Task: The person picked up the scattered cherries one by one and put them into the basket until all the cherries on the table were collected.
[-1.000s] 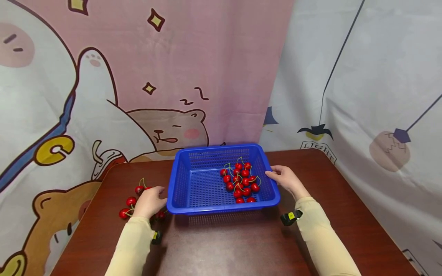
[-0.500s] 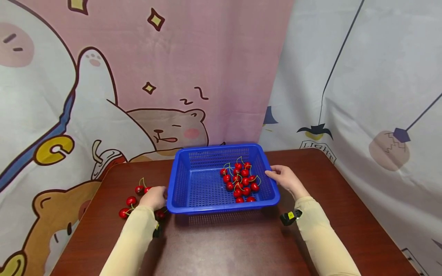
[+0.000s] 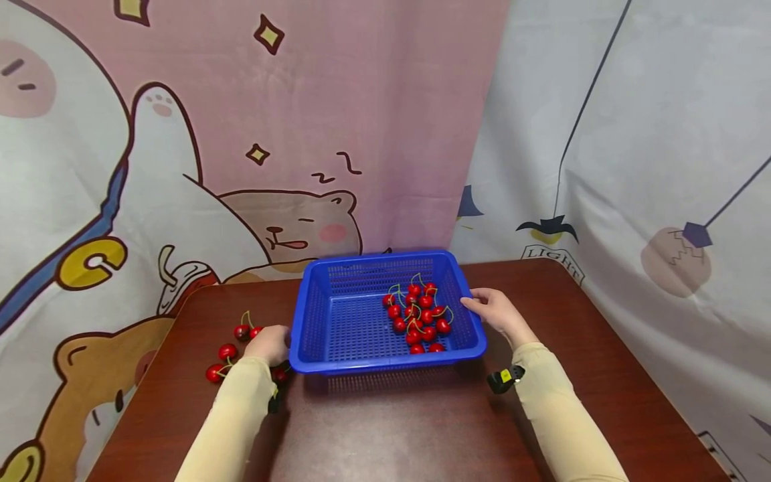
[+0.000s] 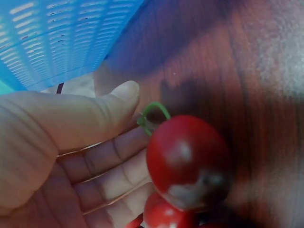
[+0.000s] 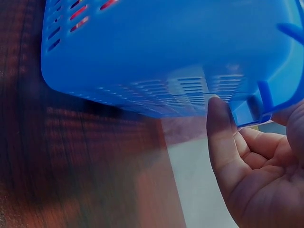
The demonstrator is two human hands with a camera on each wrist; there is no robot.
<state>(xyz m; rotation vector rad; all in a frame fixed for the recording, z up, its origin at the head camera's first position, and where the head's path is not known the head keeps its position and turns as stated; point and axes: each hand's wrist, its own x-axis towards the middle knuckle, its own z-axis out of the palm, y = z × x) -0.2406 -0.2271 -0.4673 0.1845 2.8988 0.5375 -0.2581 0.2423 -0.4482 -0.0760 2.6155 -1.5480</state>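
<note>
A blue plastic basket (image 3: 358,367) stands on the table, with several red cherries (image 3: 426,316) with green stems in its right half. My right hand (image 3: 496,314) grips the basket's right rim; in the right wrist view, fingers (image 5: 221,137) touch the outside of the wall under the rim. Left of the basket, my left hand (image 3: 268,345) reaches down among loose cherries (image 3: 227,351). In the left wrist view, one cherry (image 4: 187,156) lies right at its fingers, hiding some fingertips, and the thumb (image 4: 107,111) stands apart from it, near the looped green stem (image 4: 154,107).
The brown wooden table (image 3: 397,428) reaches back to a curtain (image 3: 385,134) printed with cartoon animals. More loose cherries (image 3: 242,333) lie beyond my left hand, and another cherry (image 3: 279,375) is close to the basket's front left corner.
My left hand has moved slightly toward the basket's left side, fingers turning down among the cherries. My right hand and the basket stay in place; the head view has shifted very slightly.
</note>
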